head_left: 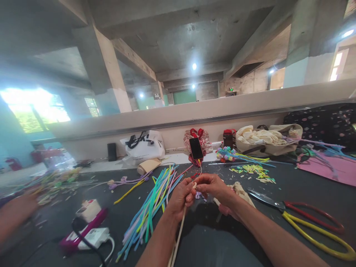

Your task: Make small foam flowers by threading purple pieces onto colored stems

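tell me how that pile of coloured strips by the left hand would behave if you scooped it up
The coloured strips are long, thin and slightly curved, so they would likely droop and feel light. They lie loose and fanned out on the table, so some would probably slip free. Pushed, they would likely slide and scatter rather than roll.

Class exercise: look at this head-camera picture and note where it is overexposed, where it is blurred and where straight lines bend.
Head view: the window at far left is blown out to white; the co-worker's hand and the clutter at the left edge are smeared by blur; the long wall ledge bows from wide-angle distortion; the person's left hand, right hand and the scissors are fairly sharp.
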`<state>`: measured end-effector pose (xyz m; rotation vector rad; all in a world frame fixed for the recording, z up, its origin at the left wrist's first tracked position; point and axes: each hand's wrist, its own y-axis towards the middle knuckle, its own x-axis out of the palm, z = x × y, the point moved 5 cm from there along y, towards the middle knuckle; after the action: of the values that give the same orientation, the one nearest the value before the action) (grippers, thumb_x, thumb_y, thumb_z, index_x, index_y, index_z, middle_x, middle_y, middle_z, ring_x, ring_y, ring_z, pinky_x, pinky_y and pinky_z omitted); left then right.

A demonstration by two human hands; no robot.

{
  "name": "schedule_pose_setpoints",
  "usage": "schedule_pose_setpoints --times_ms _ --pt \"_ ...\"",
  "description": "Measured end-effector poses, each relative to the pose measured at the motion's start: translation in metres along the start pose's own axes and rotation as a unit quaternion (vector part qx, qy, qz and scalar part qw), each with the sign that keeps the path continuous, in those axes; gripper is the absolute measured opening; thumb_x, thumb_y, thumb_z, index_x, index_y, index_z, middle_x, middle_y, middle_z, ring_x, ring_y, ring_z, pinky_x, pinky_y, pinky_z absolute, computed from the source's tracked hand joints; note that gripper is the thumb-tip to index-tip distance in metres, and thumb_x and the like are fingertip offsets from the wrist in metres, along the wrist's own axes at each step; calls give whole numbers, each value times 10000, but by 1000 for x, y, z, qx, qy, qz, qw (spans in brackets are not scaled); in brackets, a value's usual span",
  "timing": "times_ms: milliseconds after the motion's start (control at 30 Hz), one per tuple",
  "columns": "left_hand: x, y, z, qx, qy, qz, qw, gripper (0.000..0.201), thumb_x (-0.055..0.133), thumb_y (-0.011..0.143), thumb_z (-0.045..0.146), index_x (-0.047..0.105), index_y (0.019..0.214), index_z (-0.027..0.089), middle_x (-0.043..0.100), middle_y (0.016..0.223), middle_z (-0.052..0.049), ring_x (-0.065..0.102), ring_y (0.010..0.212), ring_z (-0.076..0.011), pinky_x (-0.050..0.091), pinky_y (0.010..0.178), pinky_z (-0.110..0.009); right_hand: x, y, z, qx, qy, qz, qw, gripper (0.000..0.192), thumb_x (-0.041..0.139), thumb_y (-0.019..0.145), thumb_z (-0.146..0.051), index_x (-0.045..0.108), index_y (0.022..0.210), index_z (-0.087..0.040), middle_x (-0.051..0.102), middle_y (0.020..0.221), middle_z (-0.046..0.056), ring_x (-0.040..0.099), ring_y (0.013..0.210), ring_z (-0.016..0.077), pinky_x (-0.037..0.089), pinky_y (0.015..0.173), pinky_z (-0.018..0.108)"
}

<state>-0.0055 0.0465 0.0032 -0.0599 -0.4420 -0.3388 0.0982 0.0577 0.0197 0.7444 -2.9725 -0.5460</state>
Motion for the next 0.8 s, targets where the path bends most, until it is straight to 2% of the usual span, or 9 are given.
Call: schedule_pose_setpoints --times_ms 200,467,667,800 --pt "9 -3 -4 -5 -10 -11 1000 269 606 639 315 426 782 175 470 474 85 277 293 18 171 274 -82 -1 -2 -4 6 -2 15 1000 170 591 646 -308 579 689 -144 540 537 -38 419 419 55 334 411 179" --pt "5 -1 -5 -17 41 -7 999 202 558 688 338 485 714 152 585 564 11 506 403 -56 340 328 -126 -9 -1 -2 33 -51 20 998 122 582 633 -250 530 596 -145 486 467 -65 385 401 46 281 394 166" --pt "0 -3 -9 -82 65 -42 994 183 627 633 270 531 671 119 590 540 -11 512 389 -65 333 332 -139 -11 -1 2 48 -91 -4 995 81 604 568 -149 533 535 -130 478 457 -65 393 438 48 275 412 161" --pt "-1 -3 -7 -83 63 -49 993 169 634 627 245 518 617 122 564 510 11 470 352 -38 315 326 -129 -8 -2 0 70 -69 -34 995 83 604 597 -197 552 589 -133 494 455 -60 397 396 47 283 381 161"
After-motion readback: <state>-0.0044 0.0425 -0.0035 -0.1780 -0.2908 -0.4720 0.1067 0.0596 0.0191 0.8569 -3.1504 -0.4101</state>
